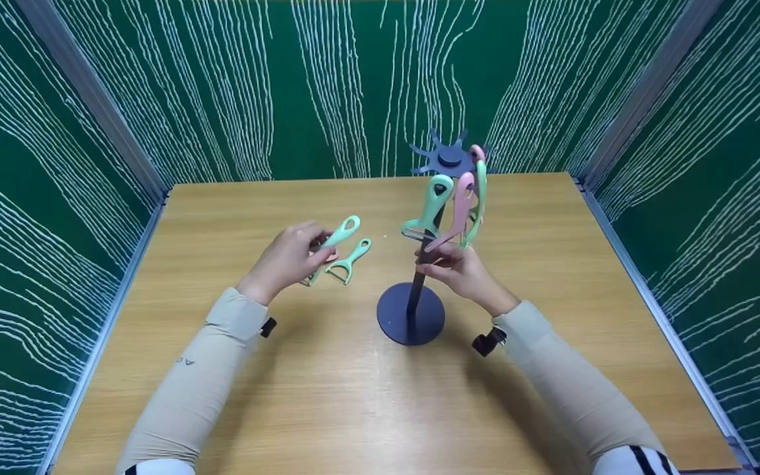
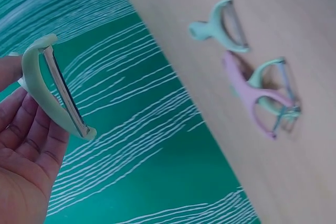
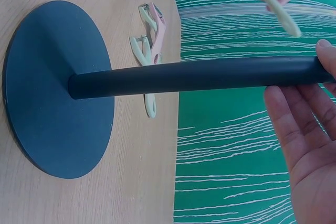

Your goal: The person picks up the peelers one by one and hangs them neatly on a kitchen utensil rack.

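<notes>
My left hand (image 1: 287, 258) pinches a mint-green Y-shaped peeler (image 1: 345, 231) above the table, its loop-ended handle pointing away to the right. In the left wrist view, the metal blade of this peeler (image 2: 32, 80) faces away from the palm. My right hand (image 1: 466, 276) grips the pole (image 3: 210, 75) of a dark stand, thumb on one side and fingers on the other. Green peelers (image 1: 435, 203) and pink peelers (image 1: 461, 208) hang on the right side of the stand's hook ring (image 1: 449, 157). Several hooks on its left side are bare.
On the table, to the left of the stand's round base (image 1: 396, 323), lies a green peeler (image 1: 358, 251). Close by, a pink peeler (image 2: 245, 88) overlaps another green peeler (image 2: 255, 80). Green panels with white wavy lines (image 1: 380, 86) wall in the table's back and sides.
</notes>
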Motion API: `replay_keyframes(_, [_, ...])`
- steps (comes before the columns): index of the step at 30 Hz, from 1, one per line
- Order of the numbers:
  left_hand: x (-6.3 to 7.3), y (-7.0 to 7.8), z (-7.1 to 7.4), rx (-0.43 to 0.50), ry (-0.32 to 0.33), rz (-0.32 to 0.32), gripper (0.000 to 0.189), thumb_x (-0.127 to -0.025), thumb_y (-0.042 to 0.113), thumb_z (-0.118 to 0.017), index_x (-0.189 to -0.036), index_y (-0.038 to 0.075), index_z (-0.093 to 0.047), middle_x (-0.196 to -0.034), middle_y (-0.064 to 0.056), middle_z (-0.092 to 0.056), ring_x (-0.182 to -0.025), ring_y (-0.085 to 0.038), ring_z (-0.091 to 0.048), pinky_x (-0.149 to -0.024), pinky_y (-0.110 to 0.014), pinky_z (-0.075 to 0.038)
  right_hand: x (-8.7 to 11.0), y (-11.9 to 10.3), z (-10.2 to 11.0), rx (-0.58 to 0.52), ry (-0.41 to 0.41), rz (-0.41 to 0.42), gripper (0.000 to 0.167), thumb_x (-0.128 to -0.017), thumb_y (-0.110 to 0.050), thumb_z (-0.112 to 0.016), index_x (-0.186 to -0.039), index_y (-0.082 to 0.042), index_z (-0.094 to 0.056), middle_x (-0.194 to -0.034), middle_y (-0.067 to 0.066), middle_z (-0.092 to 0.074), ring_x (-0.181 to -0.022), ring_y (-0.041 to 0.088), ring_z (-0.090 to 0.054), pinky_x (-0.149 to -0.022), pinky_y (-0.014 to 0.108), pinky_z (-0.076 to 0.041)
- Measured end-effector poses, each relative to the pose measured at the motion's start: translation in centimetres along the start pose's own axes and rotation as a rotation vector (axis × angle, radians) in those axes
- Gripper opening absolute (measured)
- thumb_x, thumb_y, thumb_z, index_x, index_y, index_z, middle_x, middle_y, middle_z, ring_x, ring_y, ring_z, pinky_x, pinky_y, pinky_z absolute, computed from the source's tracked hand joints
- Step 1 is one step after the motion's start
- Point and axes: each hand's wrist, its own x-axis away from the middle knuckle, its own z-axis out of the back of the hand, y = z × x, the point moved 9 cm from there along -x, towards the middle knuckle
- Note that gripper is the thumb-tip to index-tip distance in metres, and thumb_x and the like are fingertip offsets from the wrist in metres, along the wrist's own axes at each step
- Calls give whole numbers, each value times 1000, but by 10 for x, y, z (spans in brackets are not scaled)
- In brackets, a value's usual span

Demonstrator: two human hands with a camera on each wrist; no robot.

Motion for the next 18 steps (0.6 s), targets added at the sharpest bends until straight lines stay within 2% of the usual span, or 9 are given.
replay_keyframes(5, [-4, 15, 13, 19, 33, -23, 27, -103, 16, -77, -125, 1, -76, -111, -14, -73, -96, -27, -71, -93, -44, -66, -1, 0, 1, -5, 1, 5, 19, -95, 9, -75, -112, 16, -71, -110, 37, -75, -91, 0, -73, -84, 18, -62])
replay_keyframes(11, [-8, 38, 30, 36, 94, -114, 25, -102, 12, -77, -124, 1, -77, -109, -14, -74, -96, -25, -74, -92, -39, -66, 0, 1, 1, 2, 0, -6, 18, -96, 8, -76, -112, 16, -72, -111, 36, -75, -92, 1, -73, -84, 18, -62])
replay_keyframes(18, [-10, 68, 48, 45, 154, -220, 23, -101, 10, -78, -122, 1, -76, -107, -13, -74, -95, -24, -72, -92, -40, -65, -1, 0, 2, 8, 6, 1, 18, -95, 7, -77, -111, 15, -72, -109, 34, -75, -93, 1, -73, -84, 19, -62])
